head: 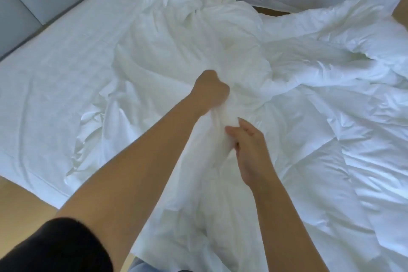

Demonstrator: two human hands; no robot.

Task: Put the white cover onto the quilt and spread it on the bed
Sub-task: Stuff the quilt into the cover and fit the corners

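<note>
My left hand (210, 90) is a closed fist bunching the white cover (176, 40). My right hand (249, 146), nearer me, has fingers curled, pinching the same gathered fold. The cover runs up between both hands as a twisted ridge, then fans out crumpled toward the far side of the bed (55, 62). The quilt (331, 117) lies rumpled just right of my hands, touching the cover. All white, heavily creased.
</note>
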